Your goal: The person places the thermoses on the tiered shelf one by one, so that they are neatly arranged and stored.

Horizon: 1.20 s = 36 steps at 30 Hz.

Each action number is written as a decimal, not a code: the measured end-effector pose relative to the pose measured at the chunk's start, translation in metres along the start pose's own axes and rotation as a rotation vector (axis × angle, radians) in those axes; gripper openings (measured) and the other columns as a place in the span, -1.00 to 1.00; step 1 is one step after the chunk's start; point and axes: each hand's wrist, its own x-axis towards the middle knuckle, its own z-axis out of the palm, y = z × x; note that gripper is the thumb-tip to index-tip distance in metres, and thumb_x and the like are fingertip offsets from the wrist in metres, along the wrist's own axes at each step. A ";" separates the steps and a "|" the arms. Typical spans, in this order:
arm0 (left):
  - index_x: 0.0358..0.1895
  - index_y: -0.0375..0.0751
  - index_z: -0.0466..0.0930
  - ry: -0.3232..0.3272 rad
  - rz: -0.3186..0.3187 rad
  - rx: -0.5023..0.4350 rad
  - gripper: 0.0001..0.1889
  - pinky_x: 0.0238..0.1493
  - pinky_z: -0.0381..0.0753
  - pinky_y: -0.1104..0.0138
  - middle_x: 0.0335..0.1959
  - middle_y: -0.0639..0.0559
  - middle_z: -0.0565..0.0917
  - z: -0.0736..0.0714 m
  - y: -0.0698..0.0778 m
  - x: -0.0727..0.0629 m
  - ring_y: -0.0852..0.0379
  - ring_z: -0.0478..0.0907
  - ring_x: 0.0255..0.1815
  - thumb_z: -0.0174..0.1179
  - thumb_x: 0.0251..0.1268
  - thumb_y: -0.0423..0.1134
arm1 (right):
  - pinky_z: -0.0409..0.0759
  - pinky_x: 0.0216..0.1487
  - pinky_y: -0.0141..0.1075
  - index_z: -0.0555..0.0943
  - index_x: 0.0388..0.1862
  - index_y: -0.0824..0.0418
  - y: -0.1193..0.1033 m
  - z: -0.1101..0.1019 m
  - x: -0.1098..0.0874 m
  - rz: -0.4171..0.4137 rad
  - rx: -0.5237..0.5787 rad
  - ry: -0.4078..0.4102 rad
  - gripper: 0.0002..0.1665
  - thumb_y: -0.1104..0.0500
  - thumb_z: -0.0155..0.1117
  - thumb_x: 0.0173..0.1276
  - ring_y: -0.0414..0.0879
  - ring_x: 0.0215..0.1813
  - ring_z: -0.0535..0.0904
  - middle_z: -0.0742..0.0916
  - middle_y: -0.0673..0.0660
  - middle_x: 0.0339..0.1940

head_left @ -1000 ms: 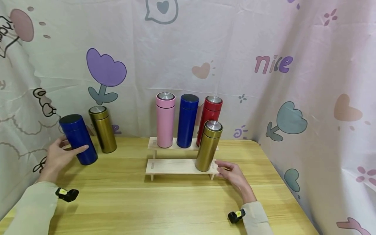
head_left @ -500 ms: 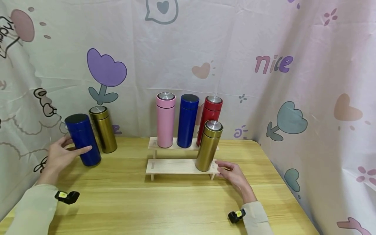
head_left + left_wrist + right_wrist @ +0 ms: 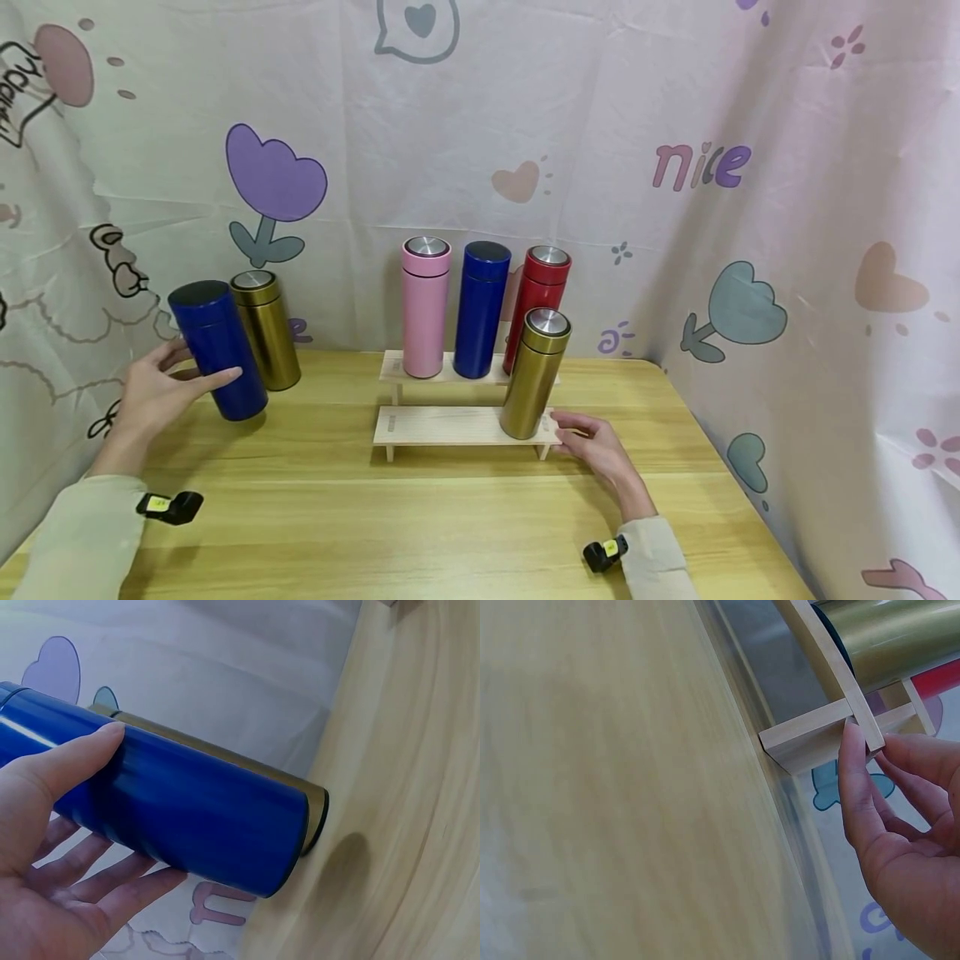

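Note:
My left hand (image 3: 153, 396) grips a blue thermos bottle (image 3: 225, 354) with a dark lid, thumb on the near side and fingers behind. Tilted, the bottle hangs close over the table, its shadow (image 3: 341, 877) showing past its base in the left wrist view. Just behind it a gold thermos (image 3: 273, 346) stands on the table, partly covered. With thumb and fingers, my right hand (image 3: 600, 454) pinches the right end of the lower step of a two-step wooden stand (image 3: 442, 427). Another gold thermos (image 3: 531, 387) stands on that step, near the right hand.
On the upper step, left to right, are a pink thermos (image 3: 424, 321), a second blue thermos (image 3: 480, 321) and a red thermos (image 3: 538, 283), the last partly hidden by the gold one. A printed curtain (image 3: 585, 100) borders the wooden table (image 3: 420, 533) behind and at the sides.
My left hand has carried the blue thermos to the right and slightly up, so it overlaps the left gold thermos more. The right hand keeps its place on the stand.

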 end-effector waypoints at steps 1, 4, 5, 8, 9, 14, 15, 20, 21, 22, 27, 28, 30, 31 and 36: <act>0.66 -0.28 0.00 -0.001 0.003 0.000 0.12 0.27 0.47 -0.35 0.54 -0.49 0.28 0.000 0.002 -0.001 0.12 0.52 0.01 0.44 0.22 0.19 | 0.77 0.10 -0.32 0.46 0.41 0.47 0.000 0.000 0.000 -0.001 0.000 0.000 -0.45 0.37 0.24 0.48 -0.12 0.00 0.71 0.54 0.44 0.36; 0.66 -0.27 0.01 -0.009 0.015 0.004 0.12 0.25 0.48 -0.34 0.52 -0.48 0.31 0.000 0.008 -0.004 0.33 0.47 -0.06 0.45 0.22 0.18 | 0.77 0.10 -0.32 0.45 0.41 0.48 -0.001 0.000 0.000 -0.003 -0.002 0.000 -0.45 0.37 0.25 0.48 -0.12 0.00 0.71 0.54 0.45 0.36; 0.66 -0.26 0.01 -0.015 0.021 0.005 0.11 0.24 0.50 -0.33 0.52 -0.47 0.32 0.000 0.010 -0.006 0.39 0.45 -0.07 0.45 0.21 0.18 | 0.77 0.10 -0.32 0.45 0.41 0.48 -0.001 0.000 0.000 -0.003 -0.001 0.000 -0.45 0.38 0.25 0.48 -0.12 -0.01 0.71 0.53 0.45 0.37; 0.66 -0.17 0.06 -0.027 0.041 0.010 0.09 0.16 0.61 -0.22 0.50 -0.41 0.36 0.002 0.017 -0.009 0.48 0.41 -0.08 0.46 0.20 0.18 | 0.77 0.10 -0.32 0.45 0.42 0.47 -0.001 0.001 -0.001 -0.001 -0.002 0.003 -0.44 0.37 0.25 0.48 -0.12 -0.01 0.72 0.52 0.46 0.38; 0.66 -0.13 0.08 -0.030 0.049 0.013 0.06 0.10 0.67 -0.12 0.50 -0.38 0.38 0.002 0.020 -0.010 0.46 0.44 -0.06 0.46 0.20 0.18 | 0.77 0.10 -0.32 0.45 0.42 0.47 -0.001 0.001 -0.002 0.001 -0.001 0.005 -0.44 0.37 0.25 0.48 -0.12 -0.01 0.72 0.52 0.46 0.39; 0.64 -0.03 0.14 -0.055 0.093 0.000 0.01 -0.16 0.56 0.45 0.46 -0.31 0.40 0.006 0.034 -0.016 0.10 0.59 0.13 0.48 0.19 0.16 | 0.76 0.10 -0.34 0.45 0.43 0.46 -0.001 0.000 -0.002 0.005 0.002 0.009 -0.44 0.36 0.25 0.49 -0.14 -0.01 0.71 0.51 0.46 0.40; 0.64 -0.03 0.15 -0.060 0.103 -0.010 0.00 -0.19 0.56 0.49 0.46 -0.29 0.41 0.007 0.036 -0.017 0.09 0.59 0.13 0.48 0.20 0.14 | 0.76 0.09 -0.34 0.45 0.43 0.46 -0.001 0.000 -0.002 0.007 0.004 0.009 -0.44 0.37 0.25 0.49 -0.14 -0.01 0.71 0.52 0.45 0.40; 0.62 -0.04 0.20 -0.079 0.151 -0.049 -0.04 -0.24 0.59 0.59 0.37 -0.16 0.44 0.010 0.046 -0.024 0.51 0.50 -0.06 0.50 0.20 0.08 | 0.76 0.10 -0.34 0.44 0.43 0.47 -0.001 0.000 0.000 0.006 0.011 0.005 -0.44 0.37 0.25 0.49 -0.15 -0.03 0.72 0.53 0.45 0.40; 0.61 -0.04 0.23 -0.082 0.156 -0.054 -0.05 -0.24 0.60 0.60 0.37 -0.15 0.45 0.011 0.047 -0.025 0.58 0.46 -0.10 0.50 0.20 0.07 | 0.76 0.10 -0.34 0.44 0.43 0.47 0.000 0.000 0.000 0.006 0.012 0.002 -0.44 0.37 0.25 0.49 -0.15 -0.03 0.72 0.52 0.45 0.40; 0.60 -0.04 0.23 -0.085 0.158 -0.055 -0.06 -0.24 0.60 0.60 0.37 -0.16 0.45 0.012 0.049 -0.026 0.59 0.45 -0.10 0.50 0.20 0.07 | 0.76 0.10 -0.33 0.44 0.43 0.47 -0.001 0.000 0.000 0.005 0.013 0.000 -0.44 0.37 0.24 0.49 -0.15 -0.03 0.73 0.52 0.45 0.40; 0.61 -0.09 0.21 -0.104 0.157 -0.050 -0.04 -0.18 0.66 0.51 0.45 -0.29 0.43 0.017 0.057 -0.028 0.24 0.61 0.08 0.49 0.21 0.08 | 0.76 0.09 -0.34 0.44 0.43 0.47 -0.001 -0.001 0.000 0.000 0.008 0.002 -0.43 0.37 0.24 0.49 -0.15 -0.04 0.73 0.51 0.46 0.41; 0.61 -0.11 0.20 -0.108 0.159 -0.051 -0.03 -0.14 0.69 0.45 0.46 -0.31 0.43 0.018 0.059 -0.029 0.16 0.62 0.12 0.49 0.21 0.08 | 0.76 0.09 -0.35 0.44 0.43 0.47 -0.001 -0.001 0.000 0.000 0.006 0.004 -0.43 0.37 0.25 0.49 -0.15 -0.05 0.73 0.51 0.46 0.41; 0.61 -0.11 0.20 -0.119 0.158 -0.052 -0.03 -0.10 0.69 0.40 0.46 -0.29 0.43 0.021 0.062 -0.029 0.17 0.62 0.11 0.49 0.21 0.08 | 0.76 0.08 -0.35 0.44 0.42 0.48 -0.002 -0.001 0.000 -0.002 0.004 0.009 -0.43 0.37 0.25 0.48 -0.14 -0.04 0.73 0.52 0.46 0.41; 0.61 -0.11 0.20 -0.122 0.160 -0.056 -0.03 -0.10 0.69 0.39 0.46 -0.28 0.44 0.023 0.063 -0.030 0.24 0.62 0.07 0.49 0.21 0.08 | 0.77 0.08 -0.35 0.44 0.42 0.48 -0.002 0.000 -0.001 -0.003 0.002 0.010 -0.44 0.38 0.25 0.48 -0.14 -0.04 0.73 0.52 0.47 0.40; 0.61 -0.14 0.21 -0.142 0.170 -0.061 -0.02 -0.14 0.61 0.50 0.45 -0.28 0.45 0.028 0.069 -0.034 0.37 0.61 0.03 0.51 0.19 0.07 | 0.77 0.09 -0.33 0.45 0.41 0.50 0.000 0.001 -0.001 -0.008 0.004 0.009 -0.45 0.40 0.24 0.47 -0.14 -0.02 0.72 0.53 0.47 0.38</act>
